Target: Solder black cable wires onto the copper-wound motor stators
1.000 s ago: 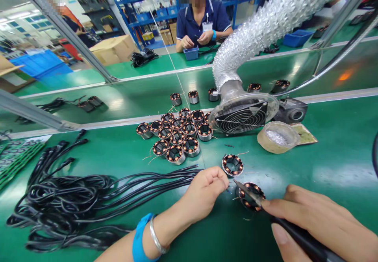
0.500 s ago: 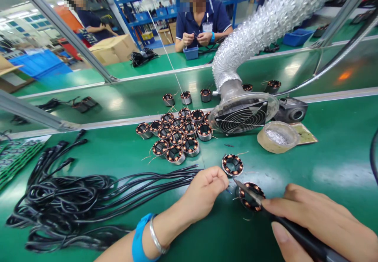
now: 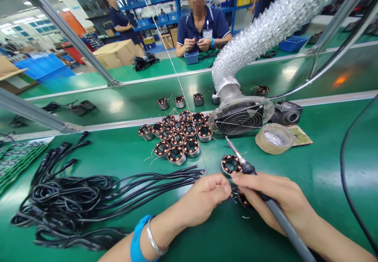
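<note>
The left hand is closed in a tight pinch, with thin wires with blue and white ends poking out past its fingertips. The right hand is wrapped around a long soldering iron with a dark handle and a thin metal tip, a bit like holding a fat pencil. The tip points up and away, toward the round black fan with a wire guard. The two hands are right next to each other (I can't tell if their fingers touch).

Just past the fingertips, a metal ring with shiny copper coils sits on the smooth green table. Another coil ring with a dark middle is partly hidden under the right hand. Farther back, a bunch of silver and copper rings stands close together, left of the fan. A crinkly silver hose goes up from the fan. Right of the ring is a round cream tub with silvery bits inside.

Long black rubbery cables lie in a messy heap on the left, and their ends reach close to the left hand. Across the way, a person in a dark blue shirt sits by a small blue tray.
</note>
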`<state>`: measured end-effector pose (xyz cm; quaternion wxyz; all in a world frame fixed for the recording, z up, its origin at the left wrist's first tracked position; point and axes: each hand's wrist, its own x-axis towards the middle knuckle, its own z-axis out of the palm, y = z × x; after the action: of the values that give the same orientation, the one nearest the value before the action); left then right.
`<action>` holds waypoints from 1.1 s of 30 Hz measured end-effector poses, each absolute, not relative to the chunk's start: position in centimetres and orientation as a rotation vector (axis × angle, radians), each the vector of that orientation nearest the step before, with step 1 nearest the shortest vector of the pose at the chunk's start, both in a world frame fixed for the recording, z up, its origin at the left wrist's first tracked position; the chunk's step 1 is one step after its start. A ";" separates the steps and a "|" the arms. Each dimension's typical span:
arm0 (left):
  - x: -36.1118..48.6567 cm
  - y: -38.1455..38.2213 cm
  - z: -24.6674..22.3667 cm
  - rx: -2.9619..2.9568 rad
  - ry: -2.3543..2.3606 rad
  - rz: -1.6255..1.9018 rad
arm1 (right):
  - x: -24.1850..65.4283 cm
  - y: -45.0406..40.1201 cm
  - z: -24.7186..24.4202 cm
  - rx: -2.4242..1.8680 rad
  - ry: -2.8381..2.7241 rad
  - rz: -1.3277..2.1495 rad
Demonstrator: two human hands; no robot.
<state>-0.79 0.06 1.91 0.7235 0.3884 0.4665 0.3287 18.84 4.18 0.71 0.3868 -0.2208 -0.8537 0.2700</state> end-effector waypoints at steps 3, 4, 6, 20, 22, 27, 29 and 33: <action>-1.0 -0.2 1.9 0.875 1.009 0.719 | 18.4 4.2 0.3 -0.463 -2.208 0.702; -1.1 -0.3 1.9 0.896 1.007 0.707 | 18.4 4.2 0.3 -0.442 -2.210 0.683; -1.3 -0.6 2.0 0.991 1.035 0.674 | 18.4 3.9 0.5 -0.419 -2.190 0.636; -0.7 -1.0 1.5 0.641 1.037 0.671 | 17.6 2.9 0.0 -0.501 -2.076 0.572; -0.3 -1.2 1.5 0.598 1.069 0.714 | 17.8 2.9 0.0 -0.536 -2.060 0.599; 0.2 -1.8 1.3 0.643 1.184 0.772 | 18.3 2.5 0.3 -0.642 -2.109 0.625; 0.3 -1.9 1.2 0.657 1.205 0.794 | 18.3 2.4 0.2 -0.631 -2.103 0.597; 0.4 -1.9 1.1 0.646 1.225 0.816 | 17.9 2.4 -0.2 -0.651 -2.105 0.630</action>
<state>0.43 -1.95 1.13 0.6938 0.2895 0.5488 0.3655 17.87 2.37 -0.18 0.4123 -0.2587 -0.8369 0.2503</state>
